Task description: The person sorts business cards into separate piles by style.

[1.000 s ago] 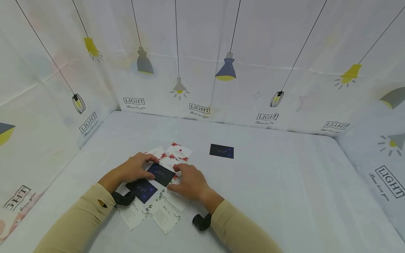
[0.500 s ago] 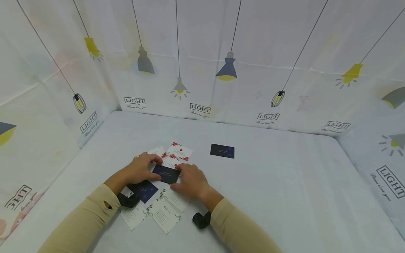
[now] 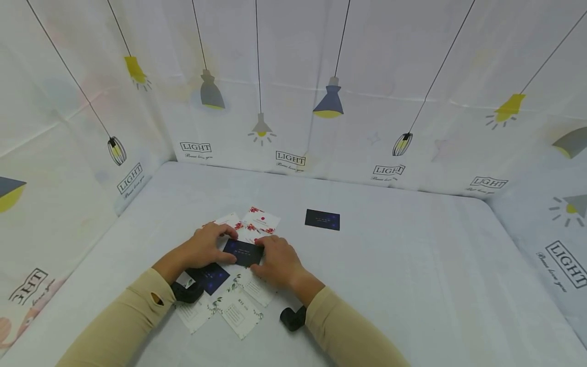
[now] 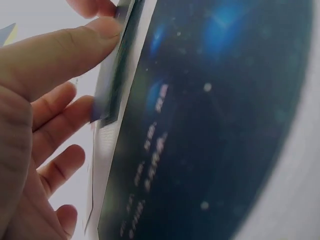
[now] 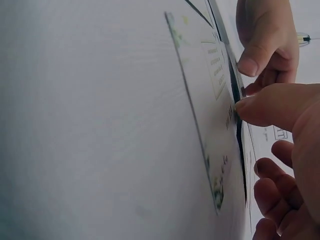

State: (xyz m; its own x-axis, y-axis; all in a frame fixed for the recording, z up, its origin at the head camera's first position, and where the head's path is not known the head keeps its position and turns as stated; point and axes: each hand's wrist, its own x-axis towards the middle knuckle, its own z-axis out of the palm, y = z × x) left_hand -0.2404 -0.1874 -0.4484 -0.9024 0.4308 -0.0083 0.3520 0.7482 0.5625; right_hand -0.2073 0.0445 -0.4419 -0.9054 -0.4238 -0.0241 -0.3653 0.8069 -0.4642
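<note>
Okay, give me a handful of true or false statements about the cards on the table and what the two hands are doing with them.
1. Both hands hold the same dark blue card. True: the left hand pinches its left end and the right hand its right end.
2. A lone dark card lies apart from the pile, farther back on the table. True.
3. The cards with red flowers lie nearest the person. False: they lie beyond the hands; the white cards with green sprigs are nearest.
4. The right hand rests flat on bare table. False: its fingers grip the dark blue card.
5. Every card is dark. False: several are white.
</note>
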